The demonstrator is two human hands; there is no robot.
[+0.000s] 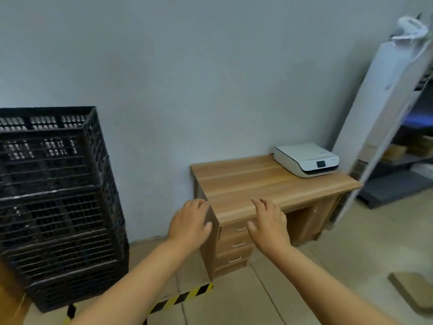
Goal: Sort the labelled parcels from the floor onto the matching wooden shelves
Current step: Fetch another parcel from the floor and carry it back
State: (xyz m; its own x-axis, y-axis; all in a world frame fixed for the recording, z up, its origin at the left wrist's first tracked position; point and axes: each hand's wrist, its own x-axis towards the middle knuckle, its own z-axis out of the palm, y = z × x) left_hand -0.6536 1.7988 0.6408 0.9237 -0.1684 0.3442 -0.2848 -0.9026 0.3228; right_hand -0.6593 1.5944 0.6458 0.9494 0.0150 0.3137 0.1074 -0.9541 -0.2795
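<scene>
My left hand (191, 224) and my right hand (269, 222) are both stretched out in front of me, fingers apart, holding nothing. They hover in front of the near corner of a wooden desk (246, 186). A flat brown cardboard parcel (412, 292) lies on the floor at the far right edge, well away from both hands. Shelves (407, 148) with brown boxes on them show at the right edge, partly hidden behind a tall white unit.
A stack of black plastic crates (54, 202) stands at the left against the grey wall. A white printer (307, 159) sits on the desk's far end. A tall white unit (379, 109) leans at the right. Yellow-black tape (180, 299) crosses the floor.
</scene>
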